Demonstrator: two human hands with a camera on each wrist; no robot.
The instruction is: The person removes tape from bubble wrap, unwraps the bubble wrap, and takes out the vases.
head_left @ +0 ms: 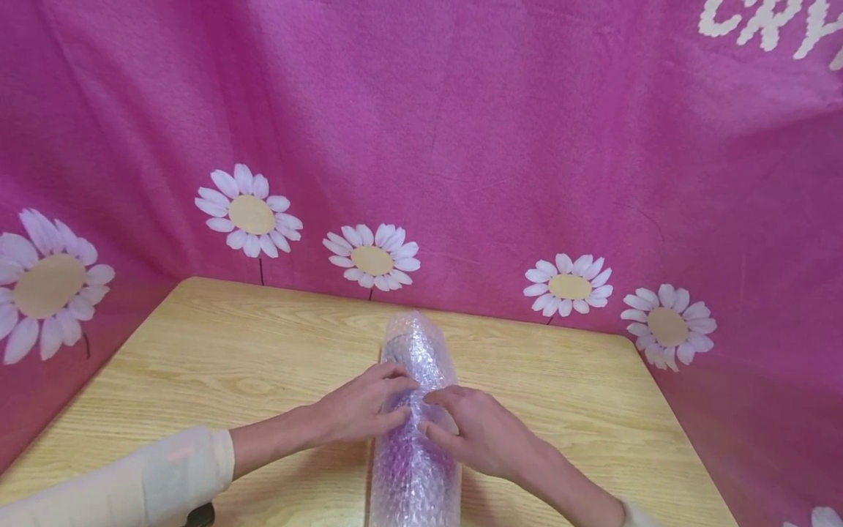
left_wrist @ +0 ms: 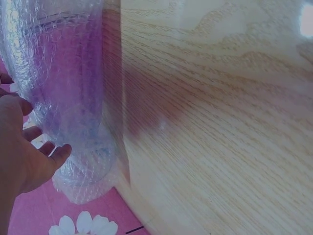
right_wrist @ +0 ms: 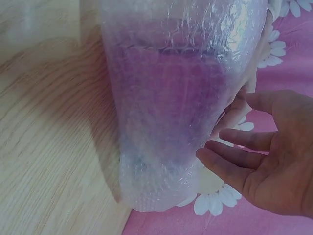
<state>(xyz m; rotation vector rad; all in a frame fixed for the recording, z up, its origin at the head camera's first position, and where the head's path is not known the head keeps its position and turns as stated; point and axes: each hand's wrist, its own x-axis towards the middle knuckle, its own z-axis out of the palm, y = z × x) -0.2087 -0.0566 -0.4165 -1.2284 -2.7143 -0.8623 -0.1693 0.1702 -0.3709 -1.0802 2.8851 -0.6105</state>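
Observation:
A long bundle of bubble wrap (head_left: 416, 483) lies lengthwise on the wooden table, running from the near edge toward the back. Something purple shows through the clear layers, but its kind cannot be made out. From the left, my left hand (head_left: 365, 402) rests its fingertips on top of the bundle. My right hand (head_left: 484, 432) touches it from the other side, its thumb and fingers spread and loosely bent. In the left wrist view the bubble wrap (left_wrist: 68, 73) stands beside the relaxed fingers (left_wrist: 61, 155). The right wrist view shows the wrap's loose, see-through end (right_wrist: 156, 186).
Under the bundle is a light wood-grain table (head_left: 263, 344). A pink cloth (head_left: 461, 146) with white daisies hangs along its back and sides. Below the left sleeve a small dark object (head_left: 200, 515) peeks out, mostly hidden.

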